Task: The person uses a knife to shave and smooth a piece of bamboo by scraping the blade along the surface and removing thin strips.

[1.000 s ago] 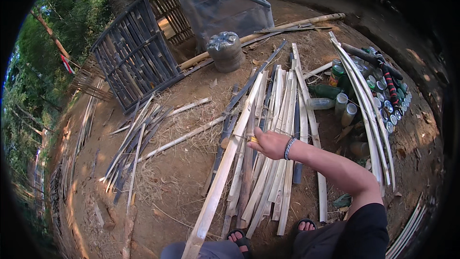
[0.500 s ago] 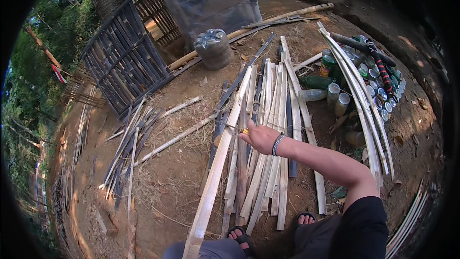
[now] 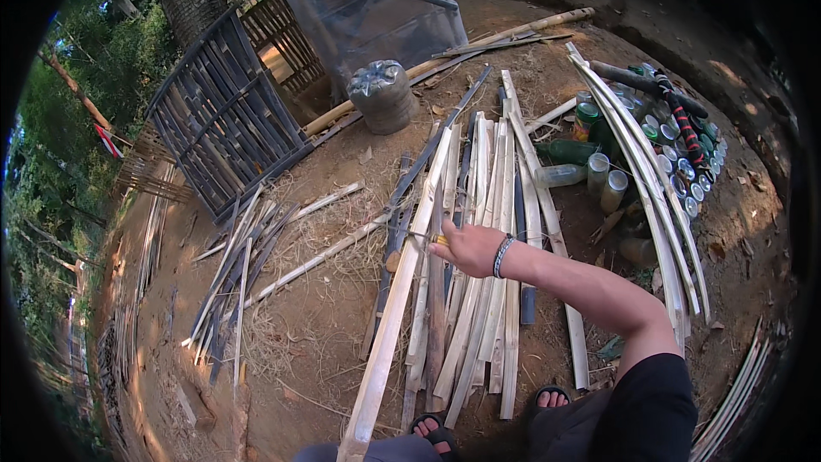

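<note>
My right hand, with a bracelet at its wrist, is closed round the yellow handle of a knife. The thin blade lies across a long pale bamboo strip, which slants from my lap up and away over the pile. Beneath the strip and to its right, several split bamboo strips lie on the ground, pale ones mixed with dark ones. My left hand is out of view, and so is whatever supports the near end of the strip.
Glass bottles and jars cluster at the right, beside long curved strips. A dark slatted bamboo panel leans at the far left near a filled plastic bag. Shavings and more strips lie left. My sandalled feet are below.
The view has shifted slightly, so the scene sits a little lower and further right. My right hand and the knife stay at about the same place along the strip.
</note>
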